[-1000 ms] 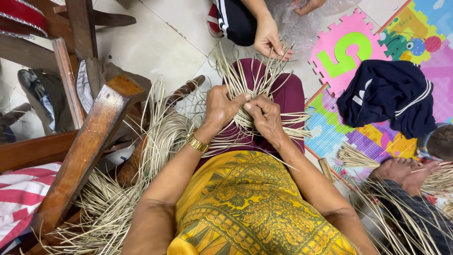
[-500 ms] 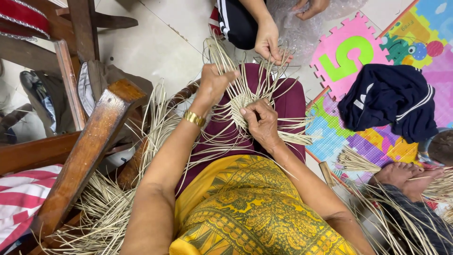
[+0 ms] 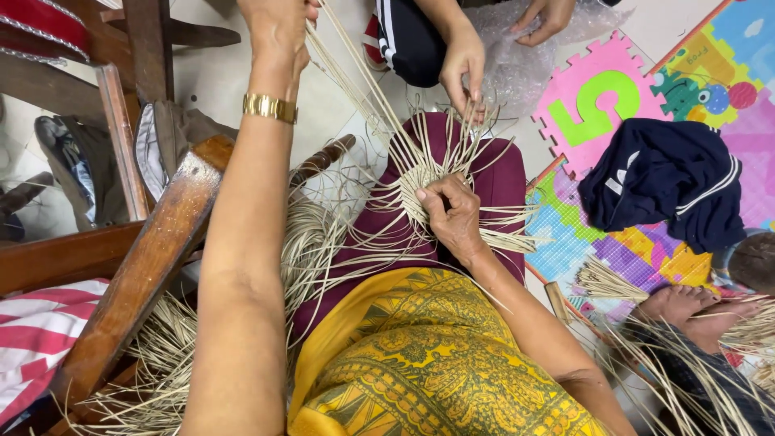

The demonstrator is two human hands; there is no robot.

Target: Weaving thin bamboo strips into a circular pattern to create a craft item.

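Note:
A small round woven start of pale cane strands [image 3: 421, 187] rests on my maroon-clad lap [image 3: 484, 173], loose strands fanning out all around. My right hand [image 3: 452, 214] presses and grips this woven centre. My left hand [image 3: 278, 28], with a gold bracelet on the wrist, is raised high at the top of view and is closed on a few long cane strands [image 3: 355, 85] that it draws upward from the weave.
Another person's hands [image 3: 464, 60] touch the far strands near a clear plastic sheet. A wooden chair frame [image 3: 149, 258] stands at left above heaps of cane. A colourful foam mat [image 3: 601, 113] with a dark blue garment [image 3: 666, 182] lies right; someone's bare feet [image 3: 702, 307] too.
My left hand has risen from the weave to the top of view, pulling long strands up. My right hand has stayed on the woven centre.

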